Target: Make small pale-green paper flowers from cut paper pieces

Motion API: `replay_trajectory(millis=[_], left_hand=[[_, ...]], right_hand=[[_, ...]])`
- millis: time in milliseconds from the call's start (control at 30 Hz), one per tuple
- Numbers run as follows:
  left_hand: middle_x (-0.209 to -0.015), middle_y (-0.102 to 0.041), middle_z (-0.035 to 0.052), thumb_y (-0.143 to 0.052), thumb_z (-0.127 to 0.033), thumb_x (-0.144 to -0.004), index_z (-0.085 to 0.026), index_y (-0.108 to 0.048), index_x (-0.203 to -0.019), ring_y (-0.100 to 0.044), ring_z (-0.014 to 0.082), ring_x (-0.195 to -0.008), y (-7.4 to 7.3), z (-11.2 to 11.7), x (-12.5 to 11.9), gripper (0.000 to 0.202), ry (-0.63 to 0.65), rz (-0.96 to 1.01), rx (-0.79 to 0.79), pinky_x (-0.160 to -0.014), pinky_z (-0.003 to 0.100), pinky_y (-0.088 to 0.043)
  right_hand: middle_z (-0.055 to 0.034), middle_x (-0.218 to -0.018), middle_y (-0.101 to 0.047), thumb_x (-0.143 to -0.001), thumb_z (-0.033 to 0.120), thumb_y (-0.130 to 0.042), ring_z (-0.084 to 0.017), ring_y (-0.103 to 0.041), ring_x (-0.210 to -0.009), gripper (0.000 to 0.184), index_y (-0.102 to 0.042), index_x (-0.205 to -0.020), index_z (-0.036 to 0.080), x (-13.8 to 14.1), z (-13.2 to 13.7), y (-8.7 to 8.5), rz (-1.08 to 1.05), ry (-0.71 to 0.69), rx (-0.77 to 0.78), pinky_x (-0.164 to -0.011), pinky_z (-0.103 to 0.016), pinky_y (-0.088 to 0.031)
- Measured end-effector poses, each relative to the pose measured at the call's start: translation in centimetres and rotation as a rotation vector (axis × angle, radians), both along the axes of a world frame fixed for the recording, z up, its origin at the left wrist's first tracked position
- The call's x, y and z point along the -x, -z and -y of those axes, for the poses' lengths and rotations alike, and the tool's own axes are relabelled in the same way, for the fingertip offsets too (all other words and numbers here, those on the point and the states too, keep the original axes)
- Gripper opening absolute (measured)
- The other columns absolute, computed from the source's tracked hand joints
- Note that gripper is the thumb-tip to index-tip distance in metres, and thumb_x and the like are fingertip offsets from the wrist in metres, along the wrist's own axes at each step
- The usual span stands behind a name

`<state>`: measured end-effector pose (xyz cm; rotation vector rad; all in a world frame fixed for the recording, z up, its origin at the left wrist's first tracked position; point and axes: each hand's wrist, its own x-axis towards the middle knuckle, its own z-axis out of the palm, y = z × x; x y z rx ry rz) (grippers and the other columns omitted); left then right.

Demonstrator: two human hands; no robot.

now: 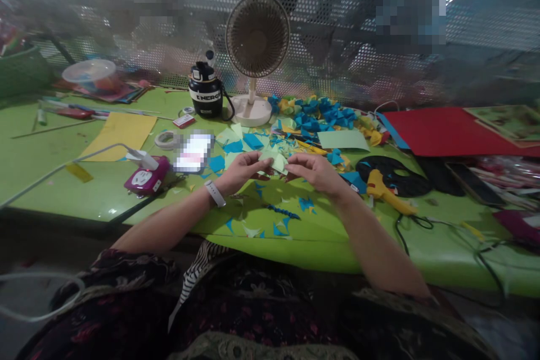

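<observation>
Between my two hands, above the green table (320,247), is a piece of pale green paper (277,162) that looks folded. My left hand (247,170), with a white band on its wrist, pinches the paper's left side. On the right side, my right hand (310,171) grips it between thumb and fingers. Just beyond the hands lie more pale green and blue paper pieces (252,141). Small blue and green scraps (280,229) are scattered on the table nearer to me, around a dark blue twisted strip (283,211).
A fan (258,36) and a black jug (205,95) stand at the back, beside a heap of blue and yellow folded paper (324,115). Left are a phone (194,153), tape roll (167,139) and purple power socket (145,177). A yellow glue gun (388,192) with its cable lies right.
</observation>
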<state>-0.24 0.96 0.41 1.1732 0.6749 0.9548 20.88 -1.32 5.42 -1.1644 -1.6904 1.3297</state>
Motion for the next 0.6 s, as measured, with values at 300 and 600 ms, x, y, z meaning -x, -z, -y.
replay_trajectory(millis=[300,600], left_hand=[[-0.080,-0.071,0.0042,-0.079,-0.044,-0.077,-0.012,-0.062,-0.083,-0.068,0.0120,-0.073,0.28,-0.16,0.10,0.036,0.019,-0.021,0.028,-0.069,0.026,-0.056],[-0.078,-0.070,0.0039,-0.081,-0.044,-0.074,-0.012,-0.063,-0.081,-0.067,0.0124,-0.073,0.04,-0.03,0.10,0.037,0.030,-0.003,0.044,-0.070,0.028,-0.055]], right_hand=[[-0.0016,-0.076,-0.071,-0.073,0.040,-0.075,-0.015,-0.068,-0.070,0.024,-0.069,-0.080,0.018,0.00,0.20,-0.22,0.000,-0.021,0.021,-0.076,-0.032,-0.058],[-0.0011,-0.076,-0.071,-0.074,0.041,-0.074,-0.015,-0.068,-0.069,0.024,-0.068,-0.080,0.018,-0.02,0.17,-0.39,0.010,-0.026,0.003,-0.076,-0.032,-0.058]])
